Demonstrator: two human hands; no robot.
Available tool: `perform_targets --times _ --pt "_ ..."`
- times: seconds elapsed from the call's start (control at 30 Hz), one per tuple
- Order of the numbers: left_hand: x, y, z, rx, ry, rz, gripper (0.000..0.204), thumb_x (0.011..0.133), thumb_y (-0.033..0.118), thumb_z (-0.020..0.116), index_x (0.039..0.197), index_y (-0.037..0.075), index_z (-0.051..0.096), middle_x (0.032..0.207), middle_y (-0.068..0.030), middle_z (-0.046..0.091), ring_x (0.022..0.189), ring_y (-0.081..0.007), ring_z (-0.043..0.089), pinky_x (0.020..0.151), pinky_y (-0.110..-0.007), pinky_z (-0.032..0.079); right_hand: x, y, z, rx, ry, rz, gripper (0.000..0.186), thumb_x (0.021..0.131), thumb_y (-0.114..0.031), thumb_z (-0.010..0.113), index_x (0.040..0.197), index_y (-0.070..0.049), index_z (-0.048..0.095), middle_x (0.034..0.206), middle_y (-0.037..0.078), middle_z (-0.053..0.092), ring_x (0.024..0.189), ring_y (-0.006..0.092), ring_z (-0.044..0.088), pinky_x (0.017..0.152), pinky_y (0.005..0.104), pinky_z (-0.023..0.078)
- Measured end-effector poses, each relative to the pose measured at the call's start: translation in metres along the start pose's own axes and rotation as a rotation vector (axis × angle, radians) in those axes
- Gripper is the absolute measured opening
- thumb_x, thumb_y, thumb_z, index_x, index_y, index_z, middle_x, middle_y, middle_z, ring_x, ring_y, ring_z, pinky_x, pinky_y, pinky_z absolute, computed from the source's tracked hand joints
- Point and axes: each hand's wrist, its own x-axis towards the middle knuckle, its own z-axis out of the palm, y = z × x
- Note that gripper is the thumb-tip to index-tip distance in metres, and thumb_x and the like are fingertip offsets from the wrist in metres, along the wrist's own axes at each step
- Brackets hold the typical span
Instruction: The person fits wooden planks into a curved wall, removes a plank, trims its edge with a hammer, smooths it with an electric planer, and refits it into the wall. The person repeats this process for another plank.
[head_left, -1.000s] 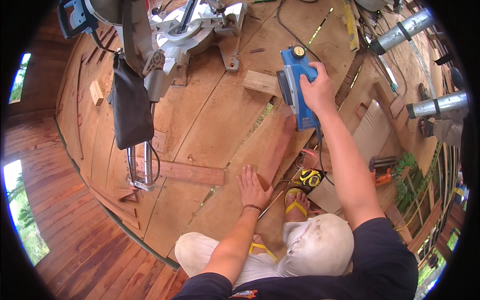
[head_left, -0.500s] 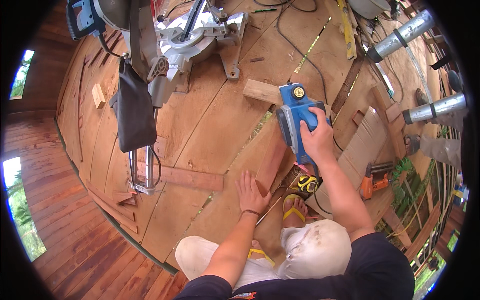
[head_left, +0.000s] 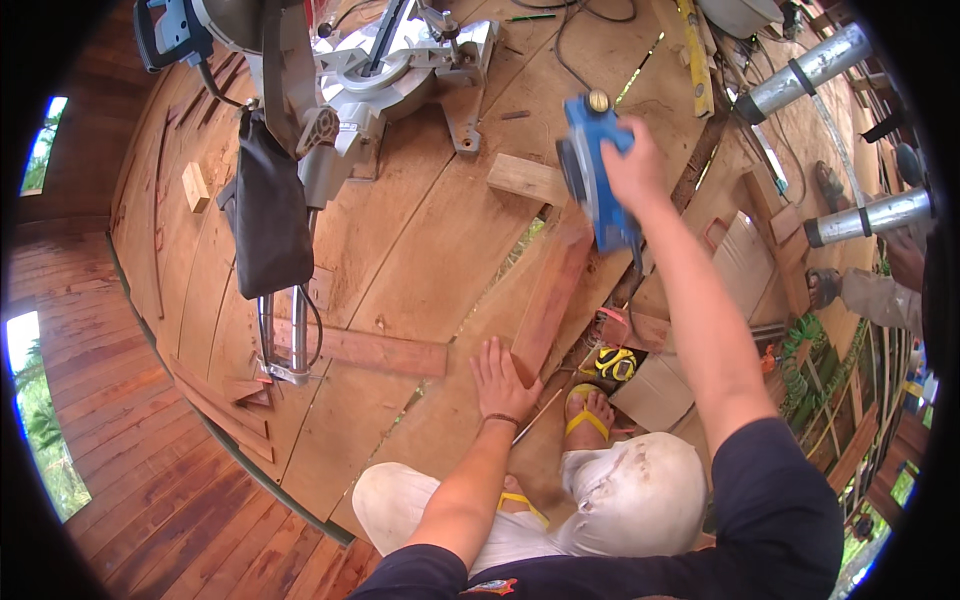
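My right hand (head_left: 636, 168) is wrapped round the handle of a blue electric planer (head_left: 598, 185), somewhat blurred. The planer is at the far end of a reddish wooden board (head_left: 556, 298); I cannot tell whether its sole touches the wood. At the board's near end my left hand (head_left: 503, 380) lies flat with its fingers stretched out, the thumb side against the board. A pale wood block (head_left: 525, 179) lies by the far end of the board. The planer's dark cord (head_left: 637, 265) hangs from its near end.
A mitre saw (head_left: 385, 85) with a black dust bag (head_left: 270, 215) stands at the upper left. Another reddish board (head_left: 375, 354) lies left of my hand. A yellow tape measure (head_left: 615, 363) sits by my foot. Metal tubes (head_left: 868, 218) and another person's leg (head_left: 880, 298) are at the right.
My right hand has pushed the planer away from me toward the board's far end, uncovering more board. My right arm now hides most of the orange tool. My left hand has stayed in place.
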Motion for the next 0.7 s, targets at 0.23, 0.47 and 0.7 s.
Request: perform_targets --times 0.23,0.47,0.7 --pt "0.002 0.002 -0.003 -0.042 -0.075 -0.039 0.096 0.073 0.044 0.083 0.145 -0.002 0.04 0.163 -0.0197 0.029 0.156 -0.0368 0.018 0.126 -0.063 0.011 -0.128 0.017 -0.039 0.067 -0.13 -0.061 0.039 0.089 -0.012 0.073 0.126 -0.009 0.06 0.099 0.021 0.073 0.09 0.0335 0.075 0.081 0.0411 0.057" --pt "0.001 0.001 0.0 -0.001 -0.008 -0.002 0.096 0.073 0.041 0.082 0.146 -0.001 0.037 0.162 -0.0195 0.03 0.155 -0.0365 0.02 0.126 -0.061 0.014 -0.021 0.011 -0.002 -0.011 -0.051 -0.158 0.039 0.088 -0.023 0.072 0.122 -0.008 0.062 0.084 0.024 0.071 0.083 0.0417 0.071 0.076 0.0478 0.055" --pt "0.001 0.001 -0.003 -0.007 -0.033 -0.019 0.094 0.074 0.041 0.08 0.147 -0.001 0.038 0.162 -0.0195 0.03 0.155 -0.0366 0.021 0.127 -0.059 0.014 -0.021 0.007 -0.007 0.03 -0.049 -0.175 0.038 0.088 -0.024 0.072 0.121 -0.009 0.063 0.083 0.023 0.07 0.082 0.0404 0.071 0.074 0.0474 0.054"
